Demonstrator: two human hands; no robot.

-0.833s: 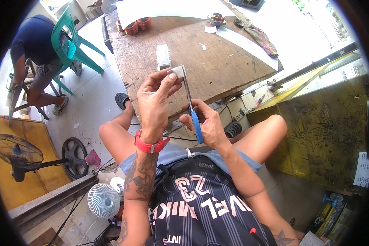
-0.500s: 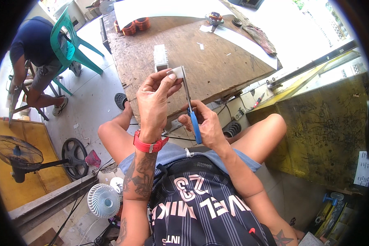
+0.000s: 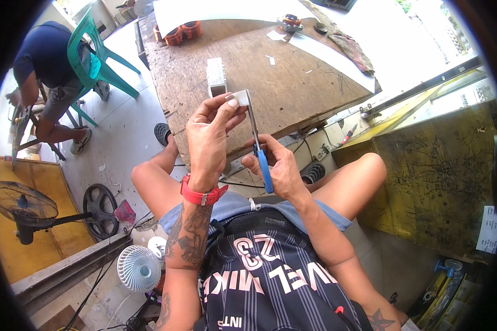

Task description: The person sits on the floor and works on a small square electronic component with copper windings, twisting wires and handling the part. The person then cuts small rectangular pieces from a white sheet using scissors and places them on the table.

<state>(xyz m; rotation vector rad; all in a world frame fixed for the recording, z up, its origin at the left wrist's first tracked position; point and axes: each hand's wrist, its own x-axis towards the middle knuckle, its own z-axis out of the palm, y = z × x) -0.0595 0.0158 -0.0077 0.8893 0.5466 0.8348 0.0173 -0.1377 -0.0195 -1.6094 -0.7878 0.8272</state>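
Between thumb and fingers, my left hand (image 3: 212,121) pinches a small white piece of paper or thin card (image 3: 240,99) above the near edge of the wooden table (image 3: 248,60). My right hand (image 3: 281,171) grips blue-handled scissors (image 3: 264,170), their blades pointing away from me. The blade tips stand at the right edge of the white piece; whether they have cut into it I cannot tell. Just beyond my left fingers, a pale grey block-shaped part (image 3: 216,74) rests on the table.
Copper wire coils (image 3: 182,33) and a small wound motor part (image 3: 290,23) sit toward the table's far side. White sheets (image 3: 337,63) and scraps lie there too. At left, a person (image 3: 49,60) bends beside a green chair (image 3: 96,60). Fans (image 3: 139,268) stand at lower left.
My hands, the white piece and the scissors have shifted very slightly to the right. The person at left has raised a hand a little.
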